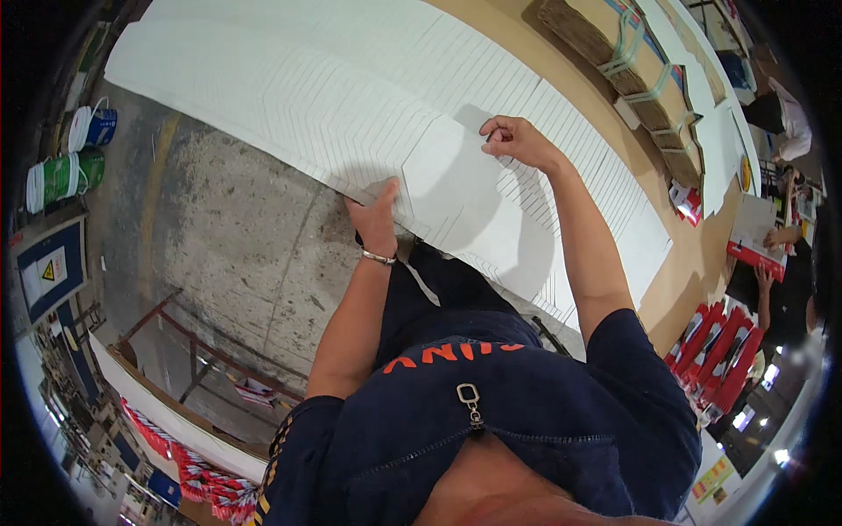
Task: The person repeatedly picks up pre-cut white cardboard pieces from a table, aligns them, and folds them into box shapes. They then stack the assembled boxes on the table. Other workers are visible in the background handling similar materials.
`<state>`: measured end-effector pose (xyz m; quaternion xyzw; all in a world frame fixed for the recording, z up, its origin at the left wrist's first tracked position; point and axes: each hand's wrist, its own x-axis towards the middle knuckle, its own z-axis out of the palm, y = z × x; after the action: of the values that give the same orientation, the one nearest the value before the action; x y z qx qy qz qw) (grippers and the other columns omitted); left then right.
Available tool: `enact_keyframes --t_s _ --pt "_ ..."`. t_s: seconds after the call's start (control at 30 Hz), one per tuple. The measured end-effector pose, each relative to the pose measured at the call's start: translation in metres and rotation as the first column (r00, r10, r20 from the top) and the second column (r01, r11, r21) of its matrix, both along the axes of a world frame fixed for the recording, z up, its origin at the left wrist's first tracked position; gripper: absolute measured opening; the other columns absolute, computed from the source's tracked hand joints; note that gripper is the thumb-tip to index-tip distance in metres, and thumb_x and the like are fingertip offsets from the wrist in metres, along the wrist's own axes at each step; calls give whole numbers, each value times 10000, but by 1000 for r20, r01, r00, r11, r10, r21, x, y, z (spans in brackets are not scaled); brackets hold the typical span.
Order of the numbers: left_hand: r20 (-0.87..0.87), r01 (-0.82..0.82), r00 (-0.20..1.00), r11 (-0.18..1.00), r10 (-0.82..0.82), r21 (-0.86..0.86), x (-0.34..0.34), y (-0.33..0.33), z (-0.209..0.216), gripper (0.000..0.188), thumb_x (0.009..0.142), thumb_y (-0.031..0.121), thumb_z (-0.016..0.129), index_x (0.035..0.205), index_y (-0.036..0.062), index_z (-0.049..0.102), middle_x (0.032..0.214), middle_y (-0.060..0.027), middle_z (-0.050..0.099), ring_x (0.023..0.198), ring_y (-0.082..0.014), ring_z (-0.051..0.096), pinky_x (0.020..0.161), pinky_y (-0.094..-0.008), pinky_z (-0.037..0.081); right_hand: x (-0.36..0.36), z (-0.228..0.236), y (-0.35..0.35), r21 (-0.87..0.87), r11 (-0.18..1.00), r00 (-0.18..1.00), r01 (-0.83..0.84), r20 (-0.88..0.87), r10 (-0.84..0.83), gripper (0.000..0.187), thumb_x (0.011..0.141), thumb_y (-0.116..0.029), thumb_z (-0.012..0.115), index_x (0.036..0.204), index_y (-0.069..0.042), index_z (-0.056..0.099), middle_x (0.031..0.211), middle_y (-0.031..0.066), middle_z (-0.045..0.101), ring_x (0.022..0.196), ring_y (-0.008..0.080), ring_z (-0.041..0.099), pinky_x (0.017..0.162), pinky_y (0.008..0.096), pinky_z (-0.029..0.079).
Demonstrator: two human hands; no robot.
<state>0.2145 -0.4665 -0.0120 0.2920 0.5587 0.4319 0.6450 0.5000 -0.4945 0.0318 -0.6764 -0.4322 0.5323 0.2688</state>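
White card sheets (pixel 447 175) lie fanned in overlapping rows across the table, their staggered edges showing as many thin lines. At the near edge of the rows, my left hand (pixel 377 219) grips the sheets, thumb on top and the other fingers out of sight below the edge. Over the middle of the sheets hovers my right hand (pixel 522 143), its fingers curled in toward the thumb. Whether anything small sits in that pinch is hidden. A shadow of my head and arm falls on the sheets between the two hands.
Brown cardboard bundles (pixel 649 88) tied with strapping stand along the far right of the tan tabletop (pixel 491 31). Red and white folded packages (pixel 719 355) are stacked at right, near another person's hand (pixel 765 279). Strap rolls (pixel 66 181) and a metal frame (pixel 193 351) are left.
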Motion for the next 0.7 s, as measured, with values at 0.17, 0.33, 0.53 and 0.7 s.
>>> enact_keyframes --t_s 0.17,0.33,0.53,0.7 --pt "2 111 994 994 -111 2 -3 1 -4 661 730 32 748 1289 -11 398 1254 -111 484 1123 -197 484 951 -325 406 3 -3 -5 -1 1000 999 25 -21 -25 233 786 -83 686 978 13 594 672 -25 533 655 61 492 624 211 415" --pt "143 143 981 988 -133 -60 -3 0 2 666 759 29 732 1312 -3 363 1295 -116 457 1145 -201 474 975 -332 397 6 3 -14 265 952 913 156 330 -242 283 748 -146 693 967 18 625 802 72 628 740 193 597 696 301 480" --pt "75 183 980 983 -182 -5 0 -5 -2 753 732 4 751 1337 -9 304 1322 -124 425 1191 -221 435 1015 -341 367 36 -19 -27 399 916 456 27 811 -367 524 858 -329 590 1299 -75 463 1377 126 419 1260 287 396 1030 411 329" --pt "27 220 975 975 -220 -1 -3 -3 -5 751 729 -10 746 1333 -20 300 1321 -119 425 1178 -209 441 1001 -336 385 35 -36 -26 176 984 392 4 905 -164 605 923 -433 452 1410 -97 322 1494 102 257 1375 289 230 1115 441 201"
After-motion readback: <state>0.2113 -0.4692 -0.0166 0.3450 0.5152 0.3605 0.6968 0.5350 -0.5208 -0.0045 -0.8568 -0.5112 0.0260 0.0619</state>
